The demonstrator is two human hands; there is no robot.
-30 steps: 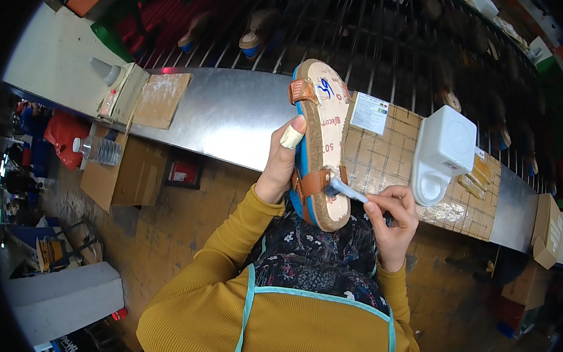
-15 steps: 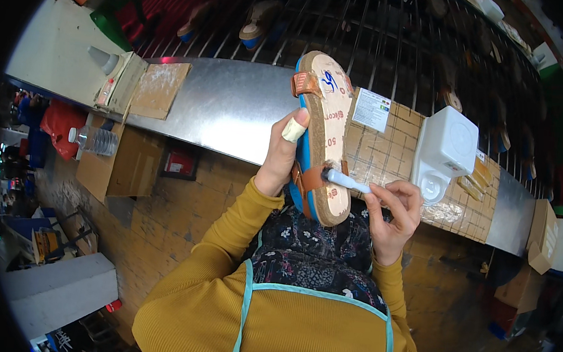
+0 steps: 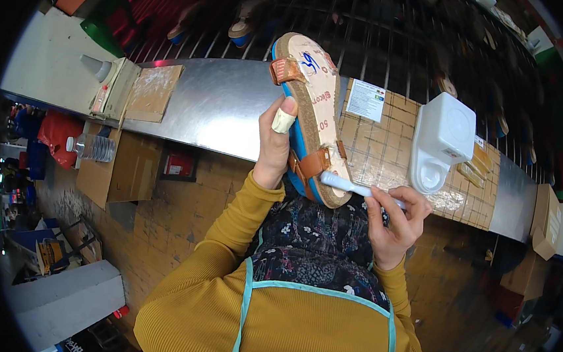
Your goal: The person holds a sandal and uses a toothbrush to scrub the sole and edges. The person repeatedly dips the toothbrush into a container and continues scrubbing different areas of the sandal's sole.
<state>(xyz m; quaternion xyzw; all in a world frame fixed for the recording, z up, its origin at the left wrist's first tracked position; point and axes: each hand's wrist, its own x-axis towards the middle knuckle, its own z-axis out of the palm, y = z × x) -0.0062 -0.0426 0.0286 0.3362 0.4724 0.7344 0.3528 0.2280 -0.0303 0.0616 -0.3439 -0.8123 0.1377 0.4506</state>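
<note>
Sandal and brush have changed places against each other: half a second ago the dark bristles showed at the edge of the lower brown strap, and now the brush head lies just past that strap, on the end of the pale board nearest the wearer, its bristles hidden. The sandal has also swung left along the steel bench, its far end tipped further left; it is held up in the air, board side to the camera, its upper part seen against the bench and its lower end on the wearer's side of the near edge. The left hand grips its blue-edged side — thumb pressed along the edge, the other fingers out of sight behind — while the right hand, also off the bench's near edge, pinches the brush handle narrowly between thumb and fingers. My reading is that the brushing has passed from the strap's edge to the end section; whether that area is evenly coated I cannot tell. On the bench's right part, the cardboard and the white plastic container stay put, touched by neither hand.
</note>
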